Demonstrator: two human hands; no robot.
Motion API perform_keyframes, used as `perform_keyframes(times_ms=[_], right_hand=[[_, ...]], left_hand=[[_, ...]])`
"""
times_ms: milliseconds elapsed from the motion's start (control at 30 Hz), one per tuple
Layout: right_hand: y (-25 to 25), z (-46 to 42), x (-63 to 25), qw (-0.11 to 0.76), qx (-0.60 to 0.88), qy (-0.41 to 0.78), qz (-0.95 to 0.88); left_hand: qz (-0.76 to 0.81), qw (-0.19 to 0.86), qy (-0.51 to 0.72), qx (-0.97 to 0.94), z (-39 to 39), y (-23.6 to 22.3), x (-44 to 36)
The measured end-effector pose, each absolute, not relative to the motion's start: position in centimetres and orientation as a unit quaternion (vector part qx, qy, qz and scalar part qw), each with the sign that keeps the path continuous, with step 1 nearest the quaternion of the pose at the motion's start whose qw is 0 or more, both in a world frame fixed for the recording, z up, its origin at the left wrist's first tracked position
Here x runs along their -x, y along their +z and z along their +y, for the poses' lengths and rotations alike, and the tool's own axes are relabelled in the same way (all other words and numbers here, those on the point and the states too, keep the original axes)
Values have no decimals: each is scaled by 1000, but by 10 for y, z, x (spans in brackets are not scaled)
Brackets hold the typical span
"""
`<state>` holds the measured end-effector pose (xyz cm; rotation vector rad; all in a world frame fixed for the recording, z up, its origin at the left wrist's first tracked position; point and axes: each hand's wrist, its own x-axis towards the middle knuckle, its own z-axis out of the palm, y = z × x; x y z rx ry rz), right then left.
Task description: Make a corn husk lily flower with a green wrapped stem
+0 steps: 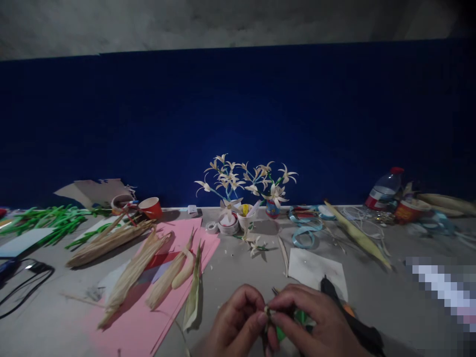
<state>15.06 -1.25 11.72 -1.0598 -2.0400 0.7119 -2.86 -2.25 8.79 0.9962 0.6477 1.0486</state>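
Note:
Low in the middle of the view, my left hand (240,325) and my right hand (310,317) meet fingertip to fingertip. Both pinch a small pale piece (267,311) between thumb and fingers. A thin dark part runs down below it, mostly hidden by the fingers, so its exact kind is unclear. Something green (280,333) shows behind and under the right hand. Beside that hand lies a black tool (362,325) with an orange part, partly covered. Past the hands, loose husk flowers (257,246) lie on the grey table (223,277).
Dried corn husks (136,275) lie on pink paper (126,337) at left. Green stems (55,223) pile farther left. Husk flowers (226,178) stand in small cups at the back. Blue ribbon (305,237), white paper (318,267) and a bottle (385,191) are to the right.

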Motion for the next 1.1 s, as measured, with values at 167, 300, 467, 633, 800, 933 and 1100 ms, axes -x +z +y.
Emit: perform_keyframes(times_ms=[167, 300, 467, 633, 800, 933, 1100], right_hand=[[120, -14, -150, 344, 428, 306, -778], [122, -15, -148, 349, 410, 284, -793], [122, -9, -148, 402, 279, 92, -868], [128, -4, -152, 363, 206, 86, -905], [127, -4, -157, 313, 211, 72, -923], [116, 0, -159, 279, 218, 20, -935], [102, 0, -150, 368, 231, 2, -901]], left_hand=[[286, 709, 477, -434, -25, 84, 28], [268, 726, 479, -414, -22, 77, 27], [264, 754, 478, -365, -20, 75, 24], [260, 799, 479, -253, -24, 77, 17], [273, 818, 463, -205, -23, 77, 10], [286, 804, 481, -201, -22, 70, 4], [302, 789, 489, -217, -23, 64, -2]])
